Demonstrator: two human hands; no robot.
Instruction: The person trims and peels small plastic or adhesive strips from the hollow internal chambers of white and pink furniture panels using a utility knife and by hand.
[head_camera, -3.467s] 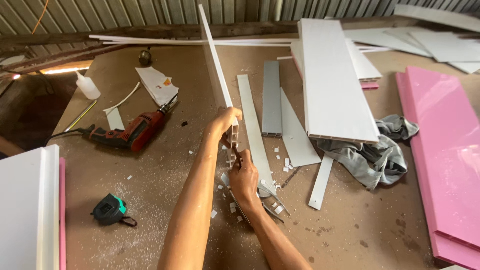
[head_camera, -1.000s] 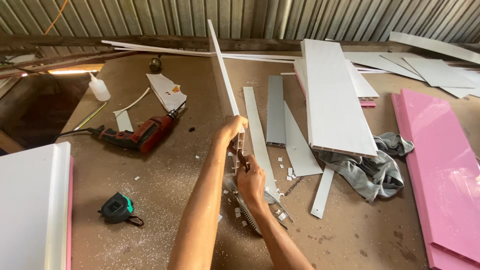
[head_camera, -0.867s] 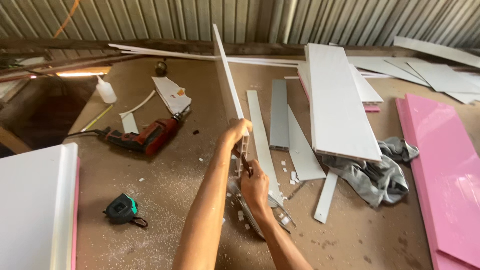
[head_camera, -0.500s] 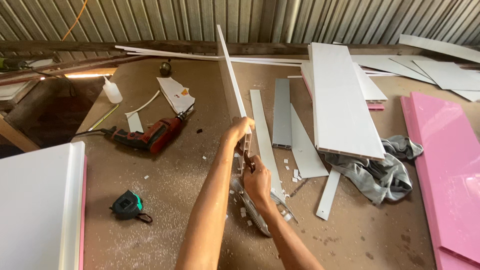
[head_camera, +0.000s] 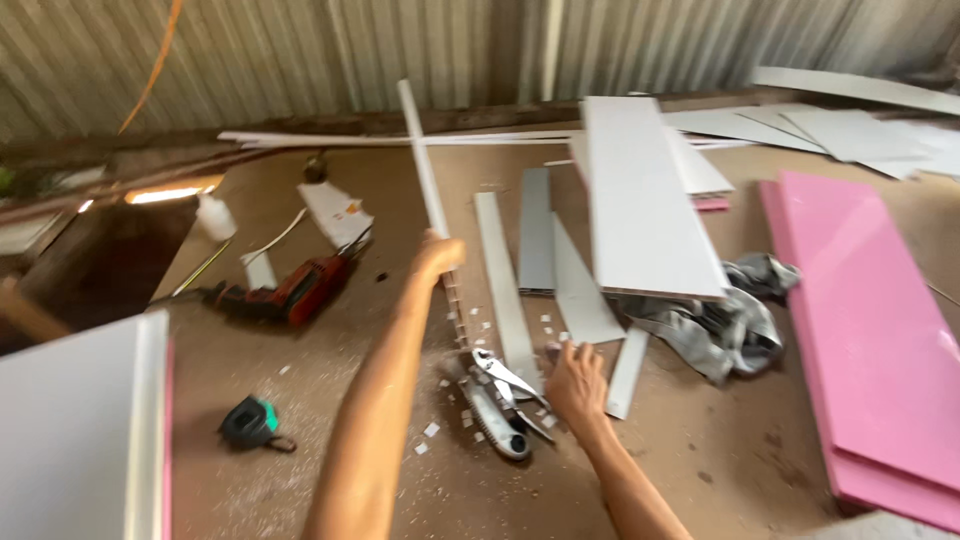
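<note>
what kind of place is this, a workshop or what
Most likely a rough workshop or shed for cutting panels. The wall is corrugated metal, a red power drill lies on the dusty worktop, and white and grey panel strips lie about with small offcuts. The left hand holds one strip.

White panels (head_camera: 650, 200), pink boards (head_camera: 870, 330), a drill (head_camera: 290, 292), a tape (head_camera: 252, 422) and snips (head_camera: 505, 395) are carried by the brown bench (head_camera: 720, 480).

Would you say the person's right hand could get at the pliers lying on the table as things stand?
Probably yes. The right hand rests open on the table right beside the pliers, with only small white chips between them. The left hand holds the long white strip farther up, out of the path.
</note>
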